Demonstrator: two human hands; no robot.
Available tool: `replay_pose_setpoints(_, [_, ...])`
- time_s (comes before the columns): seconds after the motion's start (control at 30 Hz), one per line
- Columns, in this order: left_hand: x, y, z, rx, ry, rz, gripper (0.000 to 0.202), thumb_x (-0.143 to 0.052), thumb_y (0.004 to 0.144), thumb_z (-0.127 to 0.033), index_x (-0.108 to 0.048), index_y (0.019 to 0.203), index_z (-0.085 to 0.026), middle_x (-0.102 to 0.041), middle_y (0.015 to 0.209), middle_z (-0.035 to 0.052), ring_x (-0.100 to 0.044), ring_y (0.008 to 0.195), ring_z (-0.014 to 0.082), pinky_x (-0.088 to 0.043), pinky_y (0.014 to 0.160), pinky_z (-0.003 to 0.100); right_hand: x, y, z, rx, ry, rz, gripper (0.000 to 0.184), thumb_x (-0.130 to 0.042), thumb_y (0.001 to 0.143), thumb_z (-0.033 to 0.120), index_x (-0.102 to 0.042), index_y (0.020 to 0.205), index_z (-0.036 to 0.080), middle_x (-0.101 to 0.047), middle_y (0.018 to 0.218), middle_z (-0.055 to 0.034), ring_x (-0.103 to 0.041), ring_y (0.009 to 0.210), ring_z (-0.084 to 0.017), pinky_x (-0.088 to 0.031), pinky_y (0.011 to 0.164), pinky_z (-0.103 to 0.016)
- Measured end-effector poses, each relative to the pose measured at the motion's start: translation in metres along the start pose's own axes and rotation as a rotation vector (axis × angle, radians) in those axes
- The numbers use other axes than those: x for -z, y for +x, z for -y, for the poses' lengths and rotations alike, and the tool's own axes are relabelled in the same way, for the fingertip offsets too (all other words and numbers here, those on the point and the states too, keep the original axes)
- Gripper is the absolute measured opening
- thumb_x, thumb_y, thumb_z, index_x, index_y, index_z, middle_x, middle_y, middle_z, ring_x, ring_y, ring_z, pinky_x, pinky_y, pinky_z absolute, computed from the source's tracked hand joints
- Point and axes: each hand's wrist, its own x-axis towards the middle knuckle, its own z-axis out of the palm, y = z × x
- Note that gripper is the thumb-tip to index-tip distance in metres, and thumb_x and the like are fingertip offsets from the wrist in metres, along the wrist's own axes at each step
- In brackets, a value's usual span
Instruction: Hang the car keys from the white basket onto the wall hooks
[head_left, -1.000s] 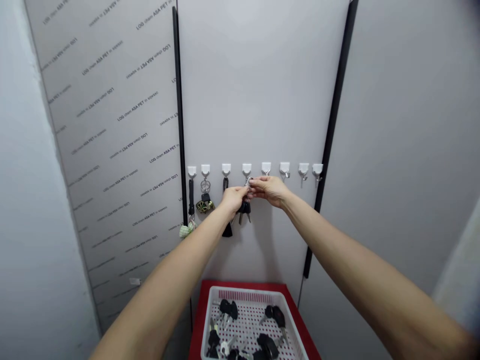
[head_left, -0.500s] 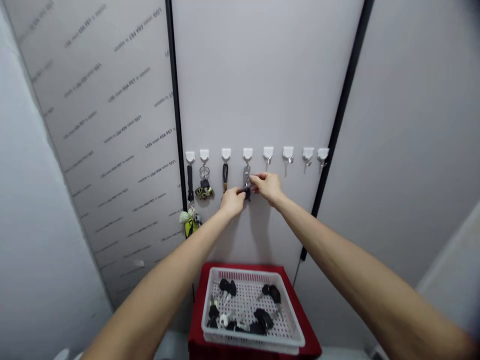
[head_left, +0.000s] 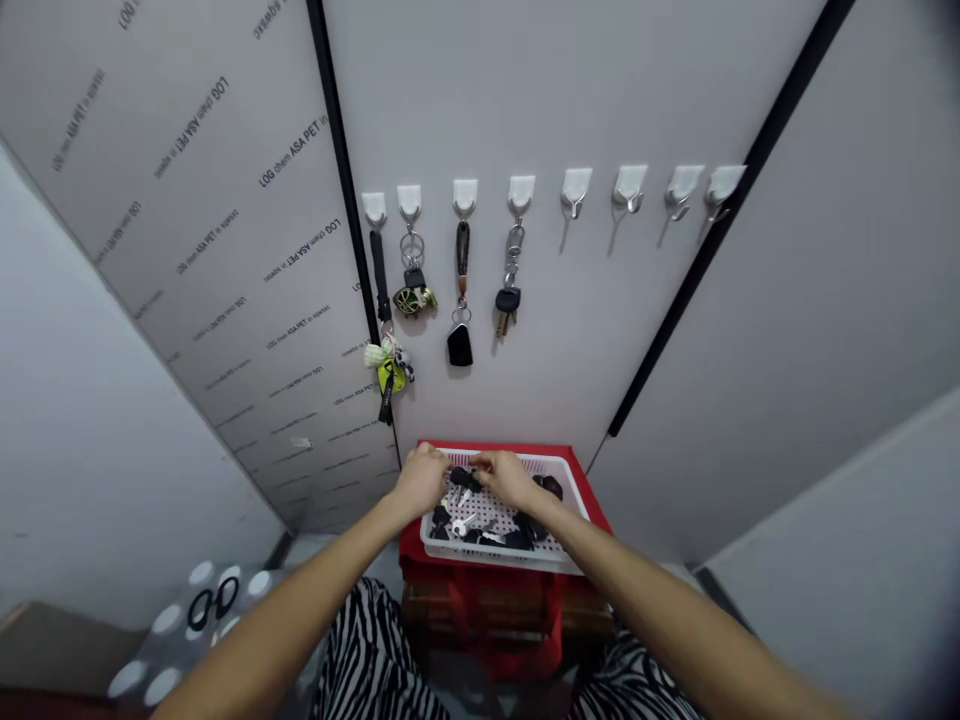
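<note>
Both my hands are down in a white perforated basket [head_left: 576,487] that holds several black-headed keys [head_left: 525,530]. My left hand [head_left: 420,480] is curled at the basket's left rim. My right hand [head_left: 510,478] is curled over the middle. Their fingertips meet on one black key [head_left: 462,478]. On the wall above is a row of white hooks. The left several carry key sets, and the last of these is a black key on a metal ring [head_left: 509,298]. The hooks further right [head_left: 628,190] are bare.
The basket sits on a red stand [head_left: 495,448] against the wall. My knees in striped trousers [head_left: 375,650] are in front of it. A dotted grey thing with a black looped object [head_left: 211,603] lies at the lower left. Wall panels close in on both sides.
My hands left the key set hanging on the fourth hook and dropped into the basket. My view tilted downward, so my knees show.
</note>
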Motion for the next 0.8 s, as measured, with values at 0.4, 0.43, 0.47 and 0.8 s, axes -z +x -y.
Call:
replay_pose_setpoints(0.4, [-0.015, -0.001, -0.019, 0.018, 0.055, -0.049, 0.030, -0.044, 0.062, -0.036, -0.052, 0.086, -0.019, -0.057, 0.084, 0.0077, -0.044, 0.084, 0.0213, -0.012, 0.084, 0.044, 0.004, -0.010, -0.010, 0.046, -0.178, -0.052, 0.020, -0.038, 0.066, 0.019, -0.058, 0.067, 0.014, -0.059, 0.072, -0.0070, -0.051, 0.068, -0.014, -0.034, 0.061, -0.022])
replay_pose_setpoints(0.43, [-0.013, 0.000, -0.022, 0.019, 0.031, -0.064, 0.029, -0.044, 0.062, -0.036, -0.052, 0.086, -0.020, -0.057, 0.084, 0.0070, -0.045, 0.084, 0.0211, -0.012, 0.084, 0.044, 0.010, -0.011, -0.008, 0.052, -0.138, -0.064, 0.021, -0.038, 0.066, 0.020, -0.058, 0.066, 0.014, -0.059, 0.070, -0.0066, -0.050, 0.065, -0.013, -0.034, 0.060, -0.021])
replay_pose_setpoints(0.47, [-0.010, 0.002, -0.025, 0.017, -0.004, -0.076, 0.029, -0.043, 0.063, -0.036, -0.051, 0.086, -0.020, -0.057, 0.085, 0.0063, -0.045, 0.084, 0.0208, -0.012, 0.084, 0.044, 0.018, -0.012, -0.006, 0.055, -0.097, -0.072, 0.021, -0.038, 0.066, 0.020, -0.057, 0.066, 0.014, -0.059, 0.067, -0.0059, -0.050, 0.062, -0.012, -0.034, 0.058, -0.021])
replay_pose_setpoints(0.8, [0.054, 0.050, -0.084, -0.044, -0.568, -0.232, 0.026, -0.040, 0.066, -0.024, -0.050, 0.088, -0.016, -0.058, 0.073, 0.0022, -0.051, 0.066, 0.0108, -0.038, 0.062, 0.022, 0.133, -0.006, 0.026, 0.043, 0.279, -0.300, 0.017, -0.042, 0.062, 0.023, -0.053, 0.060, 0.011, -0.047, 0.045, 0.0023, -0.041, 0.042, -0.006, -0.034, 0.045, -0.019])
